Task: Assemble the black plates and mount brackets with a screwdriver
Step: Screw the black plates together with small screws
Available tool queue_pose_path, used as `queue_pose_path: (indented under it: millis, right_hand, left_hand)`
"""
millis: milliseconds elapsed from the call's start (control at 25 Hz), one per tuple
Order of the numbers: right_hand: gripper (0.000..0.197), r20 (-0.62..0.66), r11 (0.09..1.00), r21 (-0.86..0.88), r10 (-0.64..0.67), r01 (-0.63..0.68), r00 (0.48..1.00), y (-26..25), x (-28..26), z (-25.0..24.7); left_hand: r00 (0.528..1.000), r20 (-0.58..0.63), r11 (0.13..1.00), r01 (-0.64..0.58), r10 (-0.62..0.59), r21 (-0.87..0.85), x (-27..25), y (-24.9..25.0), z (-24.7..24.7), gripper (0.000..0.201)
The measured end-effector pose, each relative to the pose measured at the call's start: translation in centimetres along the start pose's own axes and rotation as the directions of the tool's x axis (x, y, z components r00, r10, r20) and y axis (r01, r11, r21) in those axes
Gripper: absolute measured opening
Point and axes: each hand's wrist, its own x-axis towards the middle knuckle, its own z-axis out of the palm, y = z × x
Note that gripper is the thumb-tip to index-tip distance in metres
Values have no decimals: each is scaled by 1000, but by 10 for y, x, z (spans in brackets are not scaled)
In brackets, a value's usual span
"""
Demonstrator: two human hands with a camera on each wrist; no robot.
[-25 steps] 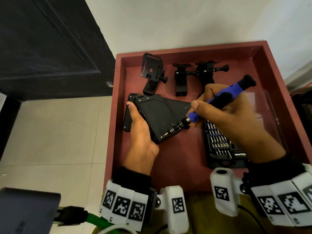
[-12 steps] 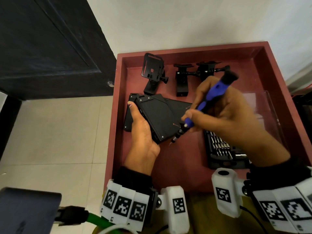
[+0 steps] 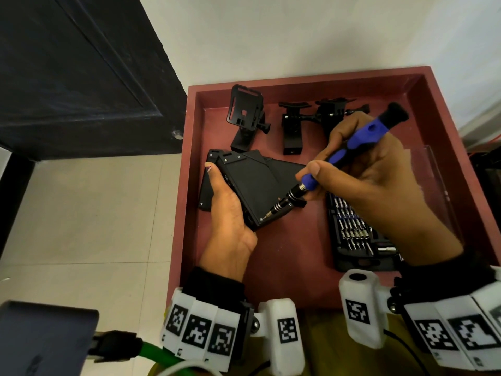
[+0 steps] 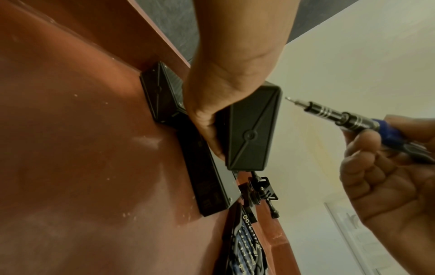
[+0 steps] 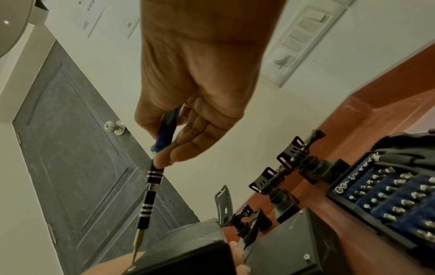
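Note:
My left hand (image 3: pixel 230 213) grips a black plate (image 3: pixel 252 185), tilted up off the red tray (image 3: pixel 298 267); its ribbed underside (image 4: pixel 249 130) shows in the left wrist view, fingers curled under it. More black plates (image 3: pixel 282 169) lie beneath it. My right hand (image 3: pixel 360 175) holds a blue-and-black screwdriver (image 3: pixel 363 137) like a pen. Its bit tip (image 3: pixel 267 215) rests at the screw on the held plate's near corner; in the right wrist view the screwdriver shaft (image 5: pixel 148 201) points down at that corner. Black mount brackets (image 3: pixel 292 126) stand at the tray's back.
A black bit case (image 3: pixel 355 234) with several bits lies in the tray under my right forearm, a clear lid (image 3: pixel 431 180) beside it. A phone-style holder bracket (image 3: pixel 244 112) stands back left. A dark door (image 3: pixel 81 77) and tiled floor lie left of the tray.
The screwdriver swung up off the plate half a second ago, then came back down; its tip now sits on the corner screw. The left hand kept its hold on the plate.

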Motion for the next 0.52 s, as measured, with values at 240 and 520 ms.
queue_pose_path:
  millis: [240, 520]
  right_hand:
    - [24, 16, 999, -31, 25, -25, 1000, -1, -1, 1]
    - [18, 25, 1000, -10, 30, -30, 999, -4, -1, 4]
  left_hand:
    - [1000, 20, 1000, 12, -12, -23, 2, 0, 0, 79]
    - [1000, 8, 1000, 23, -23, -21, 2, 0, 0, 79]
